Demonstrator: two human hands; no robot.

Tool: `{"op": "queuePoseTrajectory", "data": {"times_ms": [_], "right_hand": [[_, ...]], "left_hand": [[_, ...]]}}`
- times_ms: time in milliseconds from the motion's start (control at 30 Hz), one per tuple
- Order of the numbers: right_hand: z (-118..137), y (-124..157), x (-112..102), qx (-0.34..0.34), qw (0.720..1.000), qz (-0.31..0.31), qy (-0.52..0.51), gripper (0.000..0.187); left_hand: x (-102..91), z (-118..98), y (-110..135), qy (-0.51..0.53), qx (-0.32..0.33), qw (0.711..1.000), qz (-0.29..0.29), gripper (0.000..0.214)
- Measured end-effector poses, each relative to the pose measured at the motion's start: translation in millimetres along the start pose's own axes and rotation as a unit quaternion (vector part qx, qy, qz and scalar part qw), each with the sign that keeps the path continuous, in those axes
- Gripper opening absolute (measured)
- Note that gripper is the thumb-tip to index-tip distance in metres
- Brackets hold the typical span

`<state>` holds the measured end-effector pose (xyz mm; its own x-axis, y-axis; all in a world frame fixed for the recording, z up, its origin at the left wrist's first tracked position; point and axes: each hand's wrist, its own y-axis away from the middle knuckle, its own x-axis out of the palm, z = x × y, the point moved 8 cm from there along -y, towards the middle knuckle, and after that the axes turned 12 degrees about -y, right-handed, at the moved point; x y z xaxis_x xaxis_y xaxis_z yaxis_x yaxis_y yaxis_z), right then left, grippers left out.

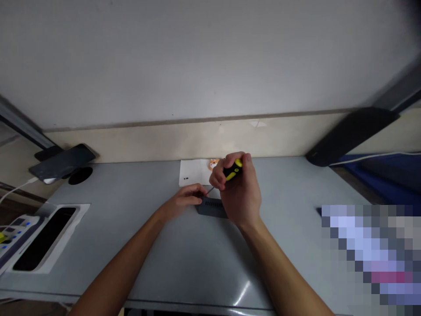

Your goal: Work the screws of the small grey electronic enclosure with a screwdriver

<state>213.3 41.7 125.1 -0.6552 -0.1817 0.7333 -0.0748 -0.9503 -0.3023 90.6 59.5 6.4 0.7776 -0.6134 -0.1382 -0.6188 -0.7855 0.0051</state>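
A small dark box with vent slots lies on the grey table near its middle. My left hand rests against the box's left end with its fingers curled onto it. My right hand is closed round a screwdriver with a black and yellow handle. The thin shaft slants down and to the left, and its tip meets the top left of the box beside my left fingers. Most of the box's right part is hidden behind my right hand.
A white card with an orange figure lies behind the box by the wall. At the far left a phone on a stand, a white tray with a black insert and a power strip. A black object leans at right.
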Motion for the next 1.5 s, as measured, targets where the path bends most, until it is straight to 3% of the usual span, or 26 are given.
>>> {"op": "queuePoseTrajectory", "data": {"times_ms": [433,633,733,833,900,1000,1233,1367,1500], "right_hand": [[0.3,-0.2,-1.4,0.003,1.0,-0.006,0.011,0.04],[4.3,-3.4,-6.8,-0.011,1.0,-0.018,0.008,0.039],[8.5,-4.9,-9.4,-0.02,0.999,-0.029,0.012,0.039],[15.6,-6.5,-12.7,-0.035,0.998,-0.042,0.016,0.039],[18.9,-7.9,-14.8,-0.04,0.998,-0.046,0.021,0.039],[20.7,-10.3,-18.9,-0.042,0.997,-0.053,0.032,0.041],[11.7,-16.1,-34.1,-0.034,0.995,-0.072,0.066,0.043],[2.5,-19.9,-45.7,-0.019,0.993,-0.087,0.072,0.042],[-10.6,-22.2,-52.3,0.021,0.994,-0.1,0.022,0.041]], "left_hand": [[-3.2,-1.6,0.1,-0.001,0.007,1.0,-0.007,0.021],[8.1,-9.9,3.8,-0.074,0.007,0.995,0.072,0.048],[7.1,-8.3,2.4,-0.101,-0.012,0.994,0.035,0.043],[11.4,-6.4,2.1,-0.131,-0.024,0.99,0.043,0.038],[9.9,-10.4,2.3,-0.202,-0.003,0.979,0.034,0.034],[-0.2,-20.0,3.5,-0.31,0.043,0.949,-0.024,0.025],[-0.3,-13.7,9.5,-0.346,0.002,0.936,-0.059,0.037],[7.6,-10.0,12.0,-0.314,-0.027,0.949,-0.027,0.05],[8.1,-9.1,11.6,-0.253,-0.047,0.965,0.053,0.05]]}}
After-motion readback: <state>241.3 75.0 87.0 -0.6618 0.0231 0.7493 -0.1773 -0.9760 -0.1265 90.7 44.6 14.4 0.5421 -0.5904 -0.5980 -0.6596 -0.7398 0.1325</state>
